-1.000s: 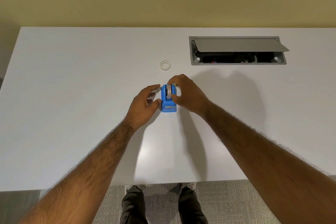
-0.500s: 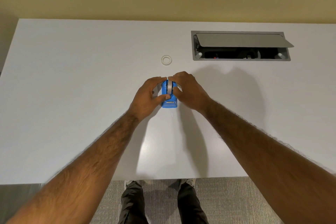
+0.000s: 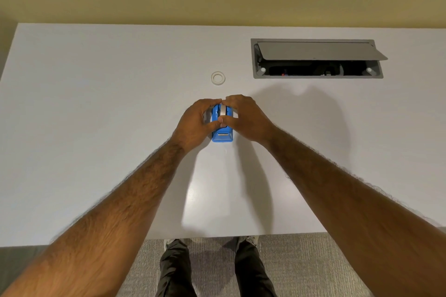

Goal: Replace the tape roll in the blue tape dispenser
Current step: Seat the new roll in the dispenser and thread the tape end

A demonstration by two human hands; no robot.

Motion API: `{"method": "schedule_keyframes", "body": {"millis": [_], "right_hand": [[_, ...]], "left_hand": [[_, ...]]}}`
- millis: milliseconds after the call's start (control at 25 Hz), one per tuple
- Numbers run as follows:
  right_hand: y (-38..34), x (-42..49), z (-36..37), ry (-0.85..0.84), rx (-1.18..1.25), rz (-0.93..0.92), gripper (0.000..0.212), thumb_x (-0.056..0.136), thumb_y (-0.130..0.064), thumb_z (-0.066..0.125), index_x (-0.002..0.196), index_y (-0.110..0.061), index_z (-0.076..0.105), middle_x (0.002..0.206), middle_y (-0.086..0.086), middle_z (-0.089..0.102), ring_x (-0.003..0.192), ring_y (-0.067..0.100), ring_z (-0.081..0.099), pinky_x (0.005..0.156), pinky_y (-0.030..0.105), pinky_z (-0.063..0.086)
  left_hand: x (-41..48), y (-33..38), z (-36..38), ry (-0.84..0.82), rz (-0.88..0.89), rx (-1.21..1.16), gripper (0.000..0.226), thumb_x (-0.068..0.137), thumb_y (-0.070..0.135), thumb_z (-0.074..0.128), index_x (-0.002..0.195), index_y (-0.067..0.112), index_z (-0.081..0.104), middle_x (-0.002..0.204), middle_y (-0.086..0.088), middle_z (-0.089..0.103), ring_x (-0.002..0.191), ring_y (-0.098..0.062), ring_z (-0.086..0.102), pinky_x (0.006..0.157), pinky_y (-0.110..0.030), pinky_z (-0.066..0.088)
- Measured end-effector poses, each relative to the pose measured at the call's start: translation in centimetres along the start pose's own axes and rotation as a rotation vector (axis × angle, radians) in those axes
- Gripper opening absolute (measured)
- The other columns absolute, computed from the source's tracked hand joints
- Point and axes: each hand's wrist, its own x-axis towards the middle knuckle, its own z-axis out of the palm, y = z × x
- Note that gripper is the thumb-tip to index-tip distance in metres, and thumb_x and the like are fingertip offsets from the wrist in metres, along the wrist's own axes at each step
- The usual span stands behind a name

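The blue tape dispenser (image 3: 222, 136) stands on the white table (image 3: 96, 128), its cutter end toward me. A tape roll (image 3: 223, 111) sits on edge in its top slot. My left hand (image 3: 195, 123) wraps the dispenser's left side, thumb and fingers touching the roll. My right hand (image 3: 246, 118) closes on the roll from the right, thumb in front and fingers over its far side. Both hands hide most of the dispenser's body. A second, clear tape roll (image 3: 218, 78) lies flat on the table just beyond the hands.
An open cable hatch (image 3: 316, 58) with a raised grey lid is set into the table at the back right. The table's near edge runs just above my shoes and the grey carpet. A yellow wall stands behind the table.
My left hand has come in from beside the dispenser and closed on its left side and the roll. The right hand has stayed on the roll.
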Motion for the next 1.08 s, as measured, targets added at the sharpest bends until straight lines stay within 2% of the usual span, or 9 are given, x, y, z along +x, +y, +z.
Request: {"method": "schedule_keyframes", "body": {"millis": [120, 320, 440, 560, 760, 880, 960, 1040, 1080], "right_hand": [[-0.1, 0.0, -0.2, 0.039, -0.004, 0.012, 0.027, 0.086, -0.027, 0.064, 0.098, -0.004, 0.067, 0.094, 0.016, 0.069, 0.087, 0.027, 0.063, 0.085, 0.035, 0.049], [0.0, 0.3, -0.1, 0.098, 0.095, 0.082, 0.028, 0.086, -0.027, 0.067, 0.103, -0.005, 0.07, 0.106, 0.014, 0.069, 0.097, 0.024, 0.063, 0.085, 0.022, 0.039], [0.1, 0.3, 0.0, 0.098, 0.148, 0.125, 0.028, 0.084, -0.027, 0.069, 0.105, -0.009, 0.069, 0.114, 0.008, 0.067, 0.101, 0.018, 0.06, 0.09, 0.025, 0.042], [0.1, -0.1, 0.2, 0.142, 0.165, 0.112, 0.025, 0.081, -0.026, 0.071, 0.101, -0.01, 0.07, 0.107, 0.007, 0.069, 0.096, 0.018, 0.061, 0.09, 0.031, 0.047], [0.2, -0.3, 0.7, 0.185, 0.196, 0.116, 0.017, 0.084, -0.022, 0.067, 0.094, -0.009, 0.07, 0.1, 0.007, 0.069, 0.093, 0.019, 0.061, 0.091, 0.033, 0.048], [-0.1, 0.0, 0.7, 0.218, 0.245, 0.159, 0.01, 0.082, -0.019, 0.069, 0.086, -0.011, 0.072, 0.101, 0.005, 0.069, 0.093, 0.014, 0.06, 0.088, 0.024, 0.045], [-0.4, 0.3, 0.5, 0.245, 0.271, 0.197, 0.006, 0.082, -0.018, 0.069, 0.08, -0.012, 0.072, 0.101, 0.004, 0.069, 0.09, 0.011, 0.059, 0.079, 0.007, 0.038], [-0.6, 0.6, 0.4, 0.262, 0.275, 0.216, 0.009, 0.083, -0.015, 0.066, 0.078, -0.013, 0.072, 0.1, 0.004, 0.07, 0.087, 0.01, 0.058, 0.07, 0.003, 0.038], [-0.6, 0.7, 0.4, 0.26, 0.274, 0.224, 0.01, 0.084, -0.016, 0.064, 0.079, -0.012, 0.072, 0.101, 0.004, 0.07, 0.089, 0.01, 0.059, 0.07, 0.004, 0.038]], "left_hand": [[0.1, -0.1, 0.0, 0.006, -0.009, -0.001, 0.053, 0.085, 0.036, 0.078, 0.133, 0.025, 0.058, 0.122, 0.01, 0.063, 0.109, -0.01, 0.057, 0.099, -0.027, 0.042], [0.4, 0.1, -0.1, 0.008, -0.007, 0.047, 0.051, 0.08, 0.031, 0.082, 0.125, 0.028, 0.058, 0.117, 0.011, 0.063, 0.11, -0.016, 0.058, 0.101, -0.038, 0.048], [0.4, 0.3, -0.3, -0.011, -0.019, 0.013, 0.054, 0.079, 0.03, 0.084, 0.127, 0.024, 0.059, 0.122, 0.007, 0.063, 0.113, -0.017, 0.058, 0.102, -0.037, 0.047], [0.2, 0.9, -0.7, -0.052, -0.033, -0.037, 0.058, 0.081, 0.033, 0.083, 0.132, 0.018, 0.06, 0.129, -0.001, 0.064, 0.117, -0.02, 0.059, 0.105, -0.035, 0.045], [0.3, 1.5, -1.0, -0.061, -0.017, -0.048, 0.052, 0.083, 0.029, 0.081, 0.129, 0.015, 0.063, 0.126, -0.003, 0.065, 0.114, -0.019, 0.059, 0.104, -0.032, 0.045], [0.3, 1.3, -0.7, -0.057, -0.032, -0.057, 0.051, 0.081, 0.026, 0.083, 0.127, 0.016, 0.063, 0.124, -0.001, 0.065, 0.113, -0.017, 0.058, 0.099, -0.026, 0.043], [0.4, 1.2, -0.5, -0.056, -0.029, -0.048, 0.049, 0.08, 0.024, 0.083, 0.124, 0.017, 0.063, 0.123, 0.001, 0.065, 0.111, -0.016, 0.057, 0.092, -0.017, 0.042], [0.5, 1.1, -0.3, -0.045, -0.033, -0.038, 0.049, 0.079, 0.023, 0.084, 0.122, 0.018, 0.062, 0.121, 0.002, 0.064, 0.109, -0.015, 0.057, 0.086, -0.012, 0.038], [0.5, 1.0, -0.3, -0.039, -0.036, -0.041, 0.048, 0.079, 0.024, 0.084, 0.122, 0.019, 0.063, 0.12, 0.002, 0.064, 0.109, -0.015, 0.057, 0.086, -0.011, 0.038]]}}
